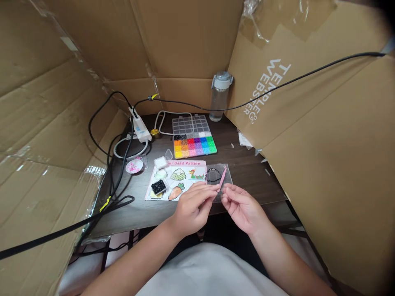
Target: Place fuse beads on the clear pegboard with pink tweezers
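Observation:
My left hand (195, 205) is closed, with pink tweezers (222, 178) at its fingertips. The tweezers' bent end points up and away from me, over a clear pegboard (228, 176). A ring of black beads (207, 174) shows on that board, partly covered by the tweezers. Just right of the tweezers, my right hand (243, 209) has its thumb and fingers pinched together; anything between them is too small to make out. Under my left hand's fingers lies the edge of a bead pattern sheet (185, 163). On the sheet sits a small box of black beads (158, 187).
Behind the sheet lies a sorting case of coloured beads (195, 144), lid open. A box of white beads (161, 163) and a dish of pink beads (134, 166) stand left. A water bottle (219, 98), power strip (140, 128) and black cables (112, 176) sit within cardboard walls (191, 41).

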